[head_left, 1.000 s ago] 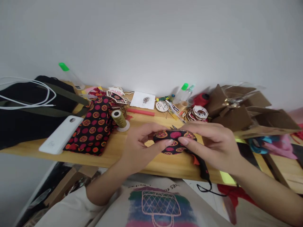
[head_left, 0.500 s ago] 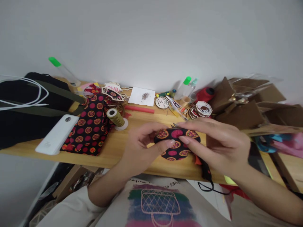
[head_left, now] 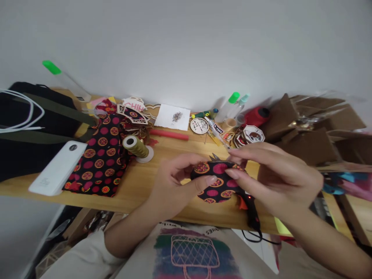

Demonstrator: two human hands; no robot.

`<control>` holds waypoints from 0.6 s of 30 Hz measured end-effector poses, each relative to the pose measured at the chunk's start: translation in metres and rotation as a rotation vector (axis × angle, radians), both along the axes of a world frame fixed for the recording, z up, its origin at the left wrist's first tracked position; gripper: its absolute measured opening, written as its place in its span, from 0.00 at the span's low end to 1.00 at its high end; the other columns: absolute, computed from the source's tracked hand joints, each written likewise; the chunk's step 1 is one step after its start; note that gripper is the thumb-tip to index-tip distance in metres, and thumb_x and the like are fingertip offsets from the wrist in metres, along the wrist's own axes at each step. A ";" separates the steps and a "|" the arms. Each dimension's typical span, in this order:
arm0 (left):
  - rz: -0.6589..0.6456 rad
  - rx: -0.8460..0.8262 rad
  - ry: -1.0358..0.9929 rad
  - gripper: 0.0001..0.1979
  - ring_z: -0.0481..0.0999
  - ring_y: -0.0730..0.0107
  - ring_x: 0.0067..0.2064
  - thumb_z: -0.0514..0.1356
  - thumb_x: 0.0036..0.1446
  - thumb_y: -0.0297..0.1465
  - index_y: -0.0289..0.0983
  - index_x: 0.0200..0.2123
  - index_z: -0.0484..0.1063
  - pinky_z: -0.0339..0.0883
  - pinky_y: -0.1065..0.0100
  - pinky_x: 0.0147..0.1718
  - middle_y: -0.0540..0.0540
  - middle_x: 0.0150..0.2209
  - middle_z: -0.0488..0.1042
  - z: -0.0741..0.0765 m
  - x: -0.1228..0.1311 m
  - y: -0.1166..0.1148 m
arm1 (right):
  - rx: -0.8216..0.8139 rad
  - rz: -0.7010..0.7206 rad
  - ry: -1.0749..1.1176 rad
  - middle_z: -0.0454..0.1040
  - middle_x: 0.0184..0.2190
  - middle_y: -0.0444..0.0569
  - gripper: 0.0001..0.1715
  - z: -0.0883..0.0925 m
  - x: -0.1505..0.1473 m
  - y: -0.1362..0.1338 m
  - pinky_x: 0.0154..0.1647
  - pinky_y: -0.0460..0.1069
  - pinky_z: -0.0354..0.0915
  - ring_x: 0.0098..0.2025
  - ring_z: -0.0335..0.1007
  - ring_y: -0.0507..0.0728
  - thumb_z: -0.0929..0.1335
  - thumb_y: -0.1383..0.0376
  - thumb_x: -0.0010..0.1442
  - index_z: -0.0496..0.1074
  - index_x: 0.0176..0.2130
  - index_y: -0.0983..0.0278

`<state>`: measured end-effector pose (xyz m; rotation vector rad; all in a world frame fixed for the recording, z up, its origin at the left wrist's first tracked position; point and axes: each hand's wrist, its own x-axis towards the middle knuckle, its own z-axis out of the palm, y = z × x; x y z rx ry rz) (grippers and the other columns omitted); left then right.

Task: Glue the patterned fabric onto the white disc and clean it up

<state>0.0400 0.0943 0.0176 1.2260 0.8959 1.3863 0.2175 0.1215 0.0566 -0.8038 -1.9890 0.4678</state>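
Observation:
My left hand (head_left: 177, 186) is closed on a rounded piece covered in black fabric (head_left: 216, 180) with pink and orange round prints, thumb on its front and fingers behind. My right hand (head_left: 270, 174) touches the same piece at its upper right, thumb on the front and index fingertip just above the edge. Behind the top edge poke up the pointed metal tips of what look like scissors (head_left: 214, 157). Under the right hand lies a black glue gun (head_left: 252, 213) with an orange trigger and a small red light; the fabric piece and hand partly hide it.
Folded matching fabric (head_left: 100, 162), a white power bank (head_left: 56, 168) and a gold thread spool (head_left: 136, 147) lie on the left. Behind are a red stick (head_left: 168, 134), white paper (head_left: 173, 117) and a glue tube (head_left: 216, 130). Cardboard boxes (head_left: 310, 143) stand at right.
My right index finger has lifted off the top edge and shifted right. The fabric piece is slightly lower, and more of the metal tips and glue gun shows. The view has shifted a little.

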 end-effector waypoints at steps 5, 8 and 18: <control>-0.010 -0.042 0.032 0.06 0.76 0.73 0.29 0.67 0.47 0.26 0.38 0.31 0.76 0.74 0.75 0.28 0.50 0.28 0.77 0.001 0.003 0.002 | -0.046 -0.015 -0.035 0.79 0.33 0.43 0.25 -0.001 0.002 -0.001 0.29 0.47 0.71 0.32 0.74 0.52 0.72 0.75 0.51 0.75 0.46 0.52; -0.019 -0.082 -0.018 0.07 0.75 0.75 0.27 0.68 0.45 0.26 0.38 0.30 0.76 0.74 0.75 0.26 0.51 0.27 0.77 0.001 0.005 0.002 | 0.008 -0.059 -0.050 0.79 0.34 0.42 0.28 -0.001 0.002 -0.005 0.29 0.47 0.71 0.31 0.74 0.51 0.73 0.75 0.50 0.75 0.47 0.51; -0.037 -0.047 0.054 0.05 0.73 0.76 0.26 0.67 0.46 0.25 0.37 0.29 0.75 0.70 0.77 0.24 0.52 0.25 0.76 0.005 0.007 -0.003 | 0.091 -0.098 -0.093 0.80 0.33 0.42 0.23 0.001 0.003 -0.011 0.31 0.51 0.72 0.31 0.74 0.54 0.73 0.74 0.49 0.76 0.43 0.52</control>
